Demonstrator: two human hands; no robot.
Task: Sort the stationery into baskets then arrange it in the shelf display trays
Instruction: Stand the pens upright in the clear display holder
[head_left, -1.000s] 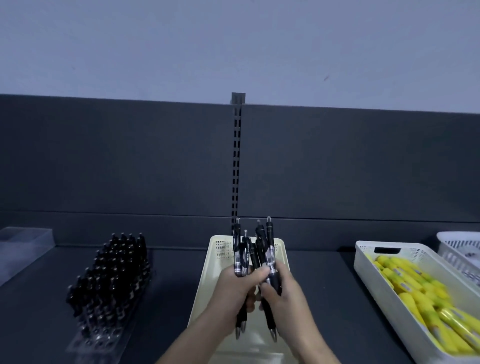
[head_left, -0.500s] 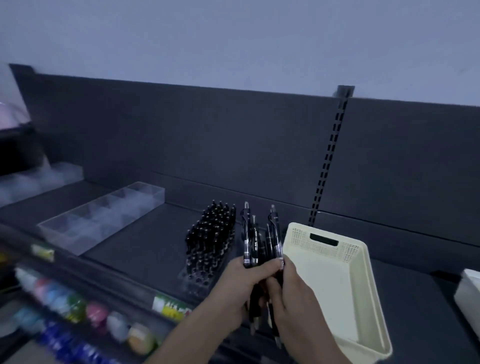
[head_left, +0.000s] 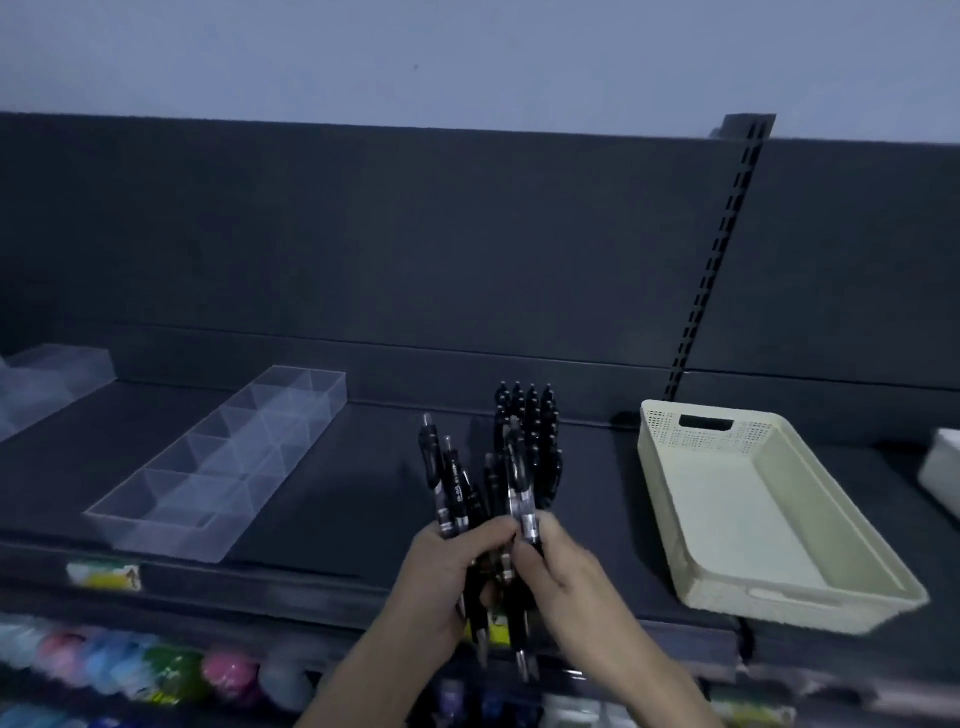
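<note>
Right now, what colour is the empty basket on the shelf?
Pale cream-yellow basket, seen in the head view.

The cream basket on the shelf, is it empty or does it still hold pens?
Empty. The cream basket shows only its bare floor; the black pens are bunched in the left hand and right hand.

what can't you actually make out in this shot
- Head view: number of pens in the bundle; the left hand and right hand cover their middles.
- Pen tray behind: base hidden by the bundle.
- White basket: cut off by the right edge.
- Lower-shelf goods: blurred.
</note>
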